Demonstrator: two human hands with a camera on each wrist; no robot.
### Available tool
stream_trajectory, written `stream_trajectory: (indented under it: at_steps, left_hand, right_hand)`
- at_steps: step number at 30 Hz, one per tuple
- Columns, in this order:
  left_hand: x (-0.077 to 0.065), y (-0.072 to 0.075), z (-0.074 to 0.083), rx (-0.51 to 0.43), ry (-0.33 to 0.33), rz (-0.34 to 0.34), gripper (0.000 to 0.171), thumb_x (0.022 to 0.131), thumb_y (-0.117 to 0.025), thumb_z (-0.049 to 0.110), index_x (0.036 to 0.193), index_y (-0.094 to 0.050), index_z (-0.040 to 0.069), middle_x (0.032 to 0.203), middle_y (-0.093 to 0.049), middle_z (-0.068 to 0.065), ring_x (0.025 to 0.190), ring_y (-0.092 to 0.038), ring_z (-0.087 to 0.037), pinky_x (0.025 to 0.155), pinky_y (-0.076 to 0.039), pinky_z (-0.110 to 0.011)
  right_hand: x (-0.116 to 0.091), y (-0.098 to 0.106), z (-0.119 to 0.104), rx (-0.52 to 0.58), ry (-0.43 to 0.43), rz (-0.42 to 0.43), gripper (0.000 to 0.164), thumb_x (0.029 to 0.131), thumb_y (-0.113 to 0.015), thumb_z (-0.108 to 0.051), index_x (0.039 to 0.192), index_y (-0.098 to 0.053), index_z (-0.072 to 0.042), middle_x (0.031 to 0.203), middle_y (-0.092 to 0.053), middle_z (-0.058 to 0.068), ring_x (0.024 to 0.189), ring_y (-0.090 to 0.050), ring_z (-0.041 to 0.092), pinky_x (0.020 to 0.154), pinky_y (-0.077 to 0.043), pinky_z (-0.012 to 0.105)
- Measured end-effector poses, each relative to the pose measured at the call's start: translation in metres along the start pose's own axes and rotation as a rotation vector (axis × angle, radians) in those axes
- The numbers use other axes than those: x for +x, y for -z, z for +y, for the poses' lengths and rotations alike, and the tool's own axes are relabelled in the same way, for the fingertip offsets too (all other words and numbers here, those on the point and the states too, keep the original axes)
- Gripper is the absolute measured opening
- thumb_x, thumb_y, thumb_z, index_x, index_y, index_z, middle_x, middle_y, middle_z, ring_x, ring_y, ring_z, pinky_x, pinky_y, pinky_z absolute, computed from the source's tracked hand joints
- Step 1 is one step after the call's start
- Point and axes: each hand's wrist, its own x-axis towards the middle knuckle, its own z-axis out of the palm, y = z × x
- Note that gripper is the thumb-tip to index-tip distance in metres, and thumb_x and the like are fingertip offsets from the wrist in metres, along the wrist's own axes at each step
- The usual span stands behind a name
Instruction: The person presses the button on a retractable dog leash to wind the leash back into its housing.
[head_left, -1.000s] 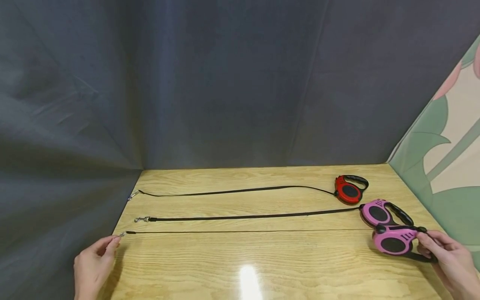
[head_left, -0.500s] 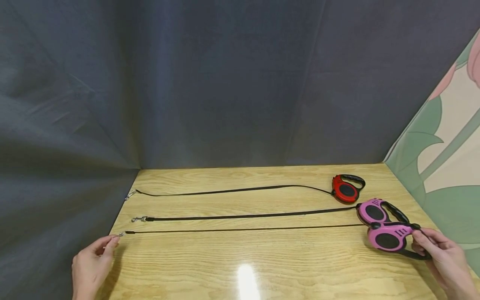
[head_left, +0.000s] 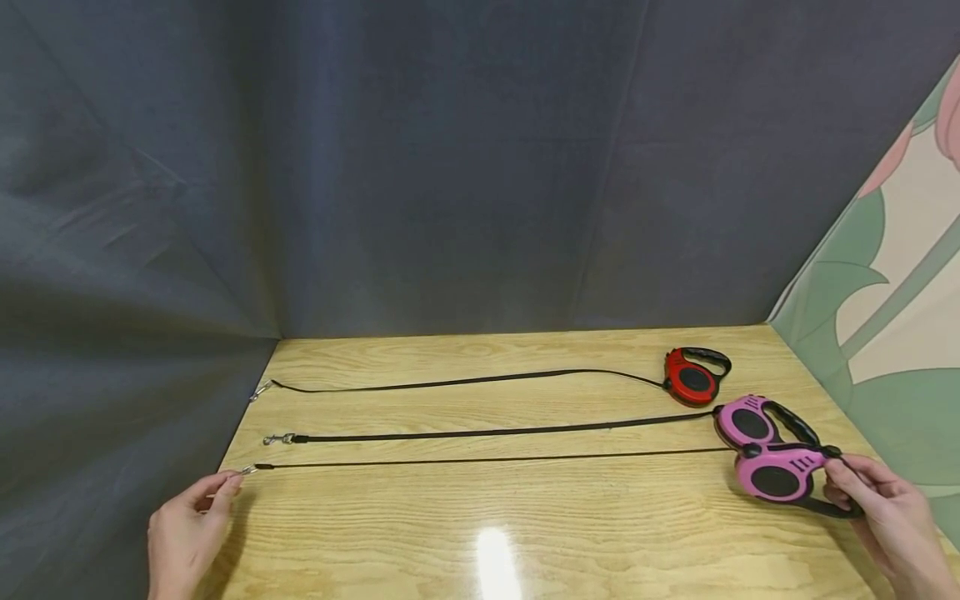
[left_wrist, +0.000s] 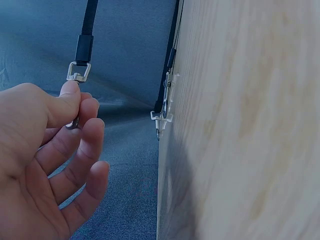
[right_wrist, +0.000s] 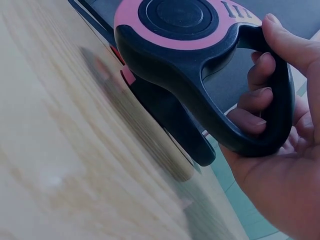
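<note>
At the left edge of the pale wood-grain worktop (head_left: 360,533), the left hand (head_left: 189,527) pinches a silver metal swivel clip (left_wrist: 77,77) between thumb and fingers. From it, a thin black leash cord (head_left: 487,459) runs nearly straight to a round pink-and-black plastic retractable leash case (head_left: 776,482), raised off the surface at the right. The right hand (head_left: 891,510) has its fingers curled round that case's black loop handle (right_wrist: 286,95). Just behind, partly overlapped in the head view, lies a second pink-and-black plastic case (head_left: 745,419), and farther back a red-and-black plastic case (head_left: 688,379), each with its black strap drawn out leftward
</note>
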Motion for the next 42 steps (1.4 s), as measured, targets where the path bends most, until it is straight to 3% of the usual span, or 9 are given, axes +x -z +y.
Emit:
stream_trajectory:
  at_steps: [6,15,20,27,35,42]
  left_hand:
    - [-0.0009,0.0003,0.0012,-0.010,-0.017,0.013,0.015,0.093,-0.083,0.021,0.101,-0.086,0.008,0.080,-0.081,-0.010,0.057,-0.040,0.030,0.058,-0.036,-0.013]
    - [-0.0019,0.0034,0.0024,0.016,0.021,-0.044,0.019,0.096,-0.080,0.026,0.106,-0.085,0.010,0.087,-0.082,-0.012,0.060,-0.042,0.028,0.062,-0.035,-0.011]
    - [-0.0009,0.0033,0.0031,0.024,0.032,-0.061,0.022,0.097,-0.080,0.027,0.107,-0.085,0.009,0.088,-0.083,-0.011,0.059,-0.047,0.022,0.062,-0.037,-0.014]
    - [-0.0025,0.0026,0.0029,0.014,0.025,-0.058,0.019,0.096,-0.081,0.025,0.106,-0.085,0.010,0.089,-0.083,-0.011,0.059,-0.044,0.027,0.063,-0.035,-0.010]
    - [-0.0008,0.0028,0.0047,0.026,0.017,-0.070,0.020,0.097,-0.080,0.024,0.106,-0.084,0.007,0.089,-0.082,-0.013,0.059,-0.050,0.019,0.061,-0.045,-0.025]
    - [-0.0017,0.0036,0.0062,0.024,0.005,-0.062,0.018,0.096,-0.081,0.022,0.105,-0.084,0.006,0.089,-0.082,-0.014,0.059,-0.050,0.018,0.059,-0.042,-0.018]
  right_hand:
    - [-0.0006,-0.0013,-0.0011,-0.015,0.009,0.010,0.034,0.105,-0.046,0.017,0.099,-0.077,0.005,0.088,-0.078,0.006,0.073,-0.061,0.014,0.059,-0.036,0.030]
    - [-0.0029,-0.0030,-0.0018,-0.080,-0.005,0.040,0.033,0.105,-0.048,0.016,0.099,-0.078,0.003,0.086,-0.077,0.003,0.072,-0.058,0.013,0.059,-0.033,0.031]
    - [-0.0016,-0.0036,-0.0027,-0.049,0.007,0.026,0.034,0.105,-0.046,0.017,0.099,-0.077,0.004,0.087,-0.077,0.004,0.073,-0.060,0.013,0.059,-0.035,0.030]
    - [-0.0004,-0.0045,-0.0026,-0.060,-0.010,0.013,0.034,0.105,-0.046,0.017,0.101,-0.078,0.003,0.088,-0.078,0.005,0.073,-0.060,0.013,0.059,-0.038,0.029]
    - [-0.0022,-0.0028,0.0003,-0.053,-0.014,-0.016,0.035,0.105,-0.045,0.018,0.101,-0.077,0.004,0.089,-0.078,0.005,0.073,-0.061,0.014,0.060,-0.042,0.028]
    - [-0.0016,-0.0008,0.0010,-0.038,-0.014,-0.044,0.036,0.105,-0.043,0.019,0.102,-0.077,0.005,0.091,-0.079,0.006,0.073,-0.061,0.015,0.060,-0.040,0.029]
